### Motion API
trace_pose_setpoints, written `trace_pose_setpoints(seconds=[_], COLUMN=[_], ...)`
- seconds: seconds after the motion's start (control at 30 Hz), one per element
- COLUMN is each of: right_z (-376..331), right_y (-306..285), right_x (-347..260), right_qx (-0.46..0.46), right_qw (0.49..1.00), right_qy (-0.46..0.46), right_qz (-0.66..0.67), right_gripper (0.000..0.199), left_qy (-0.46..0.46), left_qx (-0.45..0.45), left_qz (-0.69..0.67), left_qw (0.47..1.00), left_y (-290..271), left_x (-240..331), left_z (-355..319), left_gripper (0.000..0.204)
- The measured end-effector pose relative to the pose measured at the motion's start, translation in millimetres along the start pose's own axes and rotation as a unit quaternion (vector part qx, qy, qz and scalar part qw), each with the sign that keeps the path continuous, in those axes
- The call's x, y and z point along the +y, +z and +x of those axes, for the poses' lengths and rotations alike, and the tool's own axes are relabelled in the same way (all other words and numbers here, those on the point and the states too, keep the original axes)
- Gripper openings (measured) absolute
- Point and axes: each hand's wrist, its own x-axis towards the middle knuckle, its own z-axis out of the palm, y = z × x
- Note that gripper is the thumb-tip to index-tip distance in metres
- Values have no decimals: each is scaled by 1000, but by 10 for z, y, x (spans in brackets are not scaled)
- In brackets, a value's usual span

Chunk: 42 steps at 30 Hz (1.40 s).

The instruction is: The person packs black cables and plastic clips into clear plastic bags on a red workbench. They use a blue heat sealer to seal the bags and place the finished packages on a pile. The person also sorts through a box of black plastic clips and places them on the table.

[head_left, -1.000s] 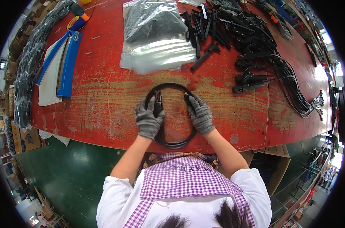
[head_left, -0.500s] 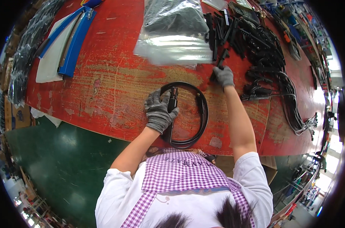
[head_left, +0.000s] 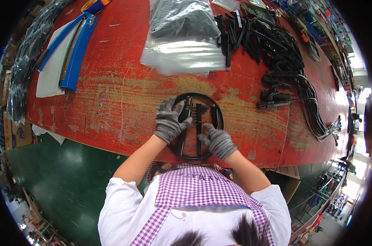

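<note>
My left hand [head_left: 169, 121], in a grey striped glove, closes round a black cylindrical piece [head_left: 187, 107] at the left side of a black coiled cable [head_left: 222, 119]. The coil lies near the front edge of the table. Inside the ring, a narrow black plastic strip [head_left: 199, 123] with small teeth along one side stands roughly parallel to the cylinder. My right hand [head_left: 220, 142], gloved alike, is over the coil's lower right, fingers apart, with fingertips at the strip's right side. Slight blur hides whether they press on it.
The worn red table [head_left: 124, 94] holds a stack of clear plastic bags [head_left: 186, 49] ahead. Black strips [head_left: 231, 35] and bundled black cables [head_left: 284, 61] lie at right. A blue-edged tool with white sheets [head_left: 77, 57] is at far left. An open cardboard box [head_left: 292, 174] sits below the edge.
My right hand has come from the pile of black parts back to the coil, bringing the toothed strip inside the ring. My left hand has stayed on the coil.
</note>
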Motion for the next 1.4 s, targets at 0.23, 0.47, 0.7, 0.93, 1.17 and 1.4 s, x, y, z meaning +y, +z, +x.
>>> trace_pose_setpoints(seconds=[0.23, 0.47, 0.7, 0.93, 1.17, 1.4], right_z=[1702, 2615, 2759, 1702, 1690, 1620], right_y=[-670, -832, -1020, -996, -885, -838], right_x=[296, 259, 95, -364, -284, -263], right_qx=[376, 220, 97, 182, 310, 343], right_qw=[897, 950, 954, 939, 934, 918], right_qy=[-233, -212, -157, -211, -143, -132], right_qz=[15, 60, 237, 199, 104, 149], right_gripper=[17, 29, 34, 32, 32, 31], left_qy=[62, -5, -220, -247, -314, -197], left_qx=[20, 74, -21, 52, 74, 263], left_qz=[-46, -133, -651, -766, -707, -170], left_qw=[997, 988, 726, 592, 630, 929], left_y=[19, -303, -212, 10, 50, -184], left_x=[86, -101, -161, 25, -99, -193], left_z=[-198, -141, 490, 1036, 818, 420], left_gripper=[58, 33, 21, 25, 12, 16])
